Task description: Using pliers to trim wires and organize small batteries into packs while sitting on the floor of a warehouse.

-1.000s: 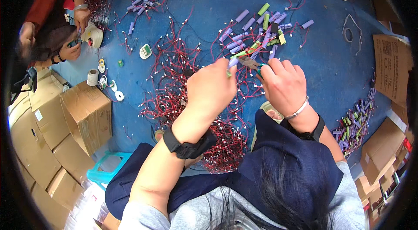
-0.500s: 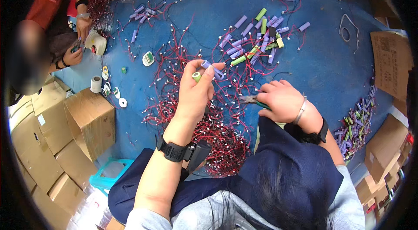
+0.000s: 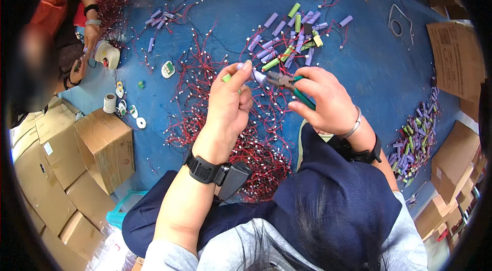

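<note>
Between the thumb and fingers of my left hand, a purple cylindrical battery cell slants with its end toward the right. A green cell is tucked in the same hand, mostly hidden by the fingers. My right hand grips green-handled pliers, whose jaws are at the right end of the purple cell. Whether they pinch anything there is too small to tell. Under and around my left hand spreads a tangle of red and black wires with white connectors. Loose purple and green cells lie just beyond my hands.
Another heap of cells lies at the right. Cardboard boxes stand at the left and right. At the far left, a co-worker's hands work beside a white bundle. A round part with a green board lies left of the wires.
My right hand has moved up and left, bringing the plier jaws to the purple cell. My left hand has turned a little, and the green cell is more covered. The view has shifted slightly.
</note>
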{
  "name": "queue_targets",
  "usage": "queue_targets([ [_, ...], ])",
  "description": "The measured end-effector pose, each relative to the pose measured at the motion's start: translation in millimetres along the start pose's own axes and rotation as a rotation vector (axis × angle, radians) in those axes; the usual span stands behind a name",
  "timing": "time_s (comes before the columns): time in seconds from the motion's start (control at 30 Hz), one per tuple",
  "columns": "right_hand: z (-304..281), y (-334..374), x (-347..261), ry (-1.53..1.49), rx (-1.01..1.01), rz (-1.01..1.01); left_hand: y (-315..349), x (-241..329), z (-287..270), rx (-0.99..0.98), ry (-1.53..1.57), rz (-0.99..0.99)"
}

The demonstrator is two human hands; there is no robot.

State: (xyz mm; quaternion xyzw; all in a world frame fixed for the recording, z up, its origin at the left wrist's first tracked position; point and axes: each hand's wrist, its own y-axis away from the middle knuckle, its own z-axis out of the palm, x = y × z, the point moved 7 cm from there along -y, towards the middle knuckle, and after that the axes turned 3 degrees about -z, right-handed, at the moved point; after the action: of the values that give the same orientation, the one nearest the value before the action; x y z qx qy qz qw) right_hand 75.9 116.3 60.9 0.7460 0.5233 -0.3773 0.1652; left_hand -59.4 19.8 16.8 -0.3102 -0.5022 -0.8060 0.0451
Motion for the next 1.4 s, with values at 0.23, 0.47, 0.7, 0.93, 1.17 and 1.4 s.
queue_targets([
  [0.23, -17, -8, -3, 0.056, 0.351, 0.043, 5, -3, 15, -0.037, -0.096, 0.059],
  [0.47, -18, -12, -6, 0.06, 0.439, -0.033, 19, -6, 37, -0.088, -0.303, 0.175],
  [0.7, -15, -7, 18, -0.423, 0.521, 0.261, 18, -3, 33, 0.002, -0.476, 0.211],
  [0.93, -24, -1, 28, -0.349, 0.428, 0.241, 8, -38, 24, -0.119, 0.073, -0.24],
  [1.17, -16, 1, 2, 0.023, 0.231, 0.035, 8, -26, 25, -0.154, 0.174, -0.131],
  [1.4, -22, -3, -9, 0.207, 0.233, -0.028, 10, -24, 29, -0.2, 0.095, -0.072],
])
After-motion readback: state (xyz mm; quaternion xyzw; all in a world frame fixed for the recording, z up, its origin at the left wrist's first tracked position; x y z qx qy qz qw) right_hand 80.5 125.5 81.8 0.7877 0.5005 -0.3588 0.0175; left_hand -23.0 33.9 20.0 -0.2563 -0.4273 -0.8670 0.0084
